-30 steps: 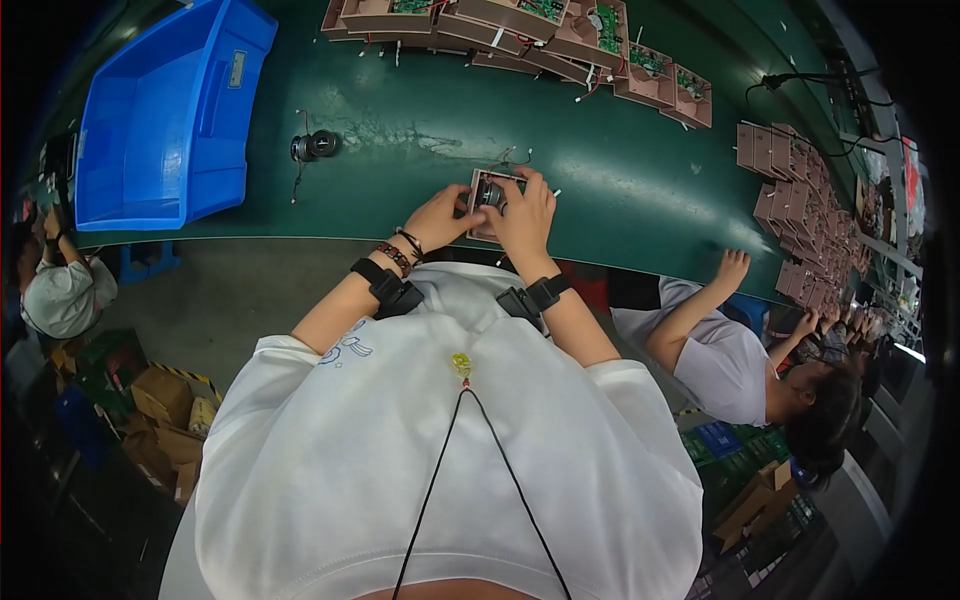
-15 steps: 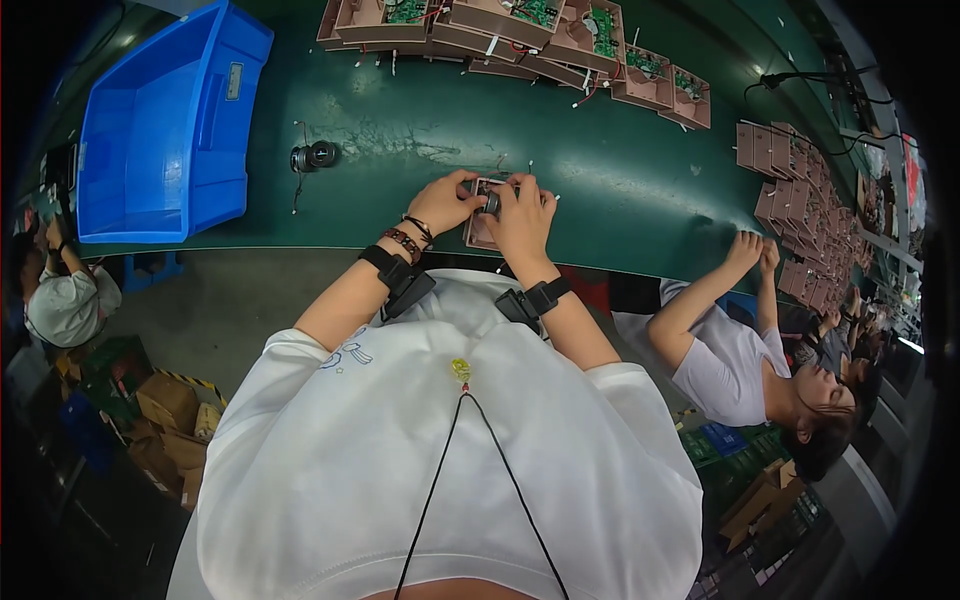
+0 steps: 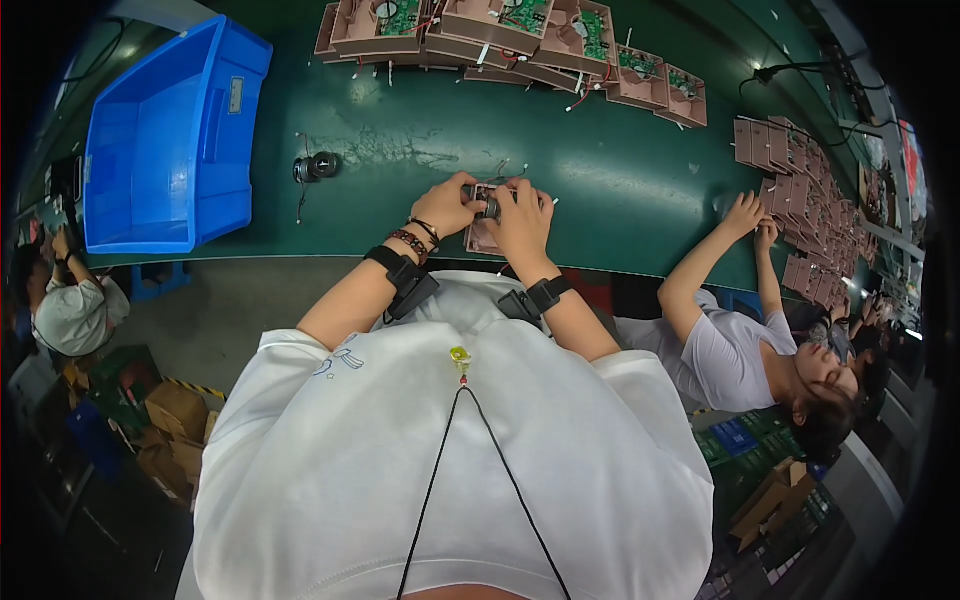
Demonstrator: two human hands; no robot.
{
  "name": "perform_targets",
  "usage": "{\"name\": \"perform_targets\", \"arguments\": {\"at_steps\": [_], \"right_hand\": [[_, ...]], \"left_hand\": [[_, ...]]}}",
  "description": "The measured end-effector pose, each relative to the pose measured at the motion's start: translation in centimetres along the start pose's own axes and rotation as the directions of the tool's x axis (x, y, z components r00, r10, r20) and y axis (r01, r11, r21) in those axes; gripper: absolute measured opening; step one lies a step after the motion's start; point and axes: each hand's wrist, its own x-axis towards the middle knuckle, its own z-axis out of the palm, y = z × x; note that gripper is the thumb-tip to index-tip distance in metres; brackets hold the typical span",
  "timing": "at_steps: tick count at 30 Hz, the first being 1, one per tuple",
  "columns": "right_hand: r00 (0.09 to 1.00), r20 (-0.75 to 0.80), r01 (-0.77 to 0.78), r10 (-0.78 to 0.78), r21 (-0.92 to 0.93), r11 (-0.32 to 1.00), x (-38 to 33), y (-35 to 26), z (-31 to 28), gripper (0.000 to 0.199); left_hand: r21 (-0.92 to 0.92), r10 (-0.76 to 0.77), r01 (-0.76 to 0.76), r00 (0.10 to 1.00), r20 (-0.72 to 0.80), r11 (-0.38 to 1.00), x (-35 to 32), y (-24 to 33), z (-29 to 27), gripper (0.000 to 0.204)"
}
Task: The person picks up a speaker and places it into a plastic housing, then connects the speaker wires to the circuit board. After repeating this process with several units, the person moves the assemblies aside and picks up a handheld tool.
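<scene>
At the bench edge, a small pinkish-brown plastic housing (image 3: 481, 238) lies between my two hands. A dark round speaker (image 3: 491, 208) sits at its far end, partly covered by my fingers. My left hand (image 3: 445, 209) grips the housing's left side, thumb and forefinger bent around its far corner. From the right, my right hand (image 3: 522, 224) closes over the speaker with thumb and fingers. Thin wires with white plugs stick out beyond the housing. Two more black round speakers (image 3: 316, 167) with wires rest on the bench to the left.
A large blue bin (image 3: 150, 165) stands on the green bench (image 3: 420, 110) at left. Stacked housings with green circuit boards (image 3: 495, 25) line the far side; more stacked housings (image 3: 800, 190) fill the right. A co-worker (image 3: 735, 345) sits at right, arms over the bench.
My hands keep almost the same hold on the housing and speaker, with only slight finger movement. The view has shifted a little. The co-worker's hands at right have moved slightly.
</scene>
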Motion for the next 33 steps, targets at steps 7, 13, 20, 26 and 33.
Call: {"name": "perform_targets", "arguments": {"at_steps": [7,13,20,26,33], "right_hand": [[0.994,-0.104,-0.014,0.022,0.075,0.997,-0.7,-0.2,-1.6,0.038],[0.974,-0.2,-0.079,0.108,0.15,0.986,0.7,1.6,-2.3,0.027],[0.973,-0.227,0.075,-0.05,0.101,0.992,2.8,3.6,-2.8,0.016],[0.998,-0.056,0.034,-0.018,0.297,0.954,2.0,5.0,-3.0,0.014],[0.946,0.211,-0.31,0.245,0.804,0.508,-0.1,4.1,-2.1,0.009]], "left_hand": [[0.15,0.418,-0.391,0.865,-0.278,0.908,0.3,-0.7,-0.5,0.04],[0.261,0.548,-0.488,0.792,-0.268,0.833,1.6,1.7,-1.0,0.027],[0.305,0.577,-0.51,0.793,-0.194,0.804,0.8,2.5,-0.2,0.02],[0.253,0.551,-0.504,0.816,-0.174,0.826,0.0,2.0,-0.4,0.016],[0.244,0.702,-0.659,0.683,-0.201,0.711,-2.3,3.3,-0.1,0.01]]}}
